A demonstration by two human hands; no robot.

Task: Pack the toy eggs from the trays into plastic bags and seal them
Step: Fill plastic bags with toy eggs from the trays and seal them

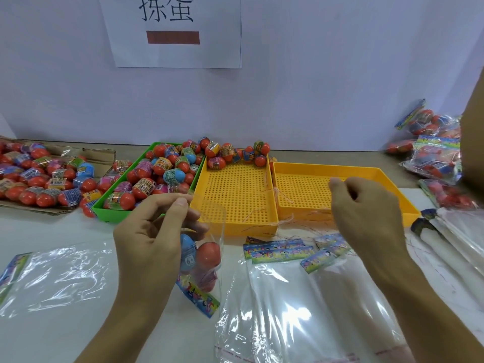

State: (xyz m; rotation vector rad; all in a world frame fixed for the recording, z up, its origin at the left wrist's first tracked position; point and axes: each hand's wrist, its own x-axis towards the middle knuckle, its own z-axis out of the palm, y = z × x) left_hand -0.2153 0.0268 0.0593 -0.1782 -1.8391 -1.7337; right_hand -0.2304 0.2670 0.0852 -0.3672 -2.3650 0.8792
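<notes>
A: Head view: left hand (149,244) pinches the open top of a clear plastic bag (207,260), thumb and fingers curled on the film. Bag hangs from that hand above the white table (157,334).
B: Contents?
A: Toy eggs in the bag (199,255), one blue-capped with a "6+" label, one red, more below them blurred. Printed header card sits at the bag's bottom end.
B: Right hand?
A: Right hand (366,213) is fingers curled, raised over the near edge of the right yellow tray (387,184). Thin reddish strands trail near it; can't tell whether it pinches one.
B: Trays?
A: Three rigid plastic trays, side by side. Green tray (104,208) on the left is heaped with loose eggs (157,171). Middle yellow tray (235,200) has a perforated grid floor and a small cluster of eggs at its far end. Right yellow tray has the same grid floor.
B: Egg look?
A: Glossy, smooth ovals, mostly red shells with colourful shrink labels round the middle.
B: Rest?
A: Stack of empty bags (301,305) with coloured headers, glossy and wrinkled, lies under the right forearm. Another flat bag (52,276) lies left. More eggs on cardboard (39,176) far left. Filled bags (434,153) piled far right.
</notes>
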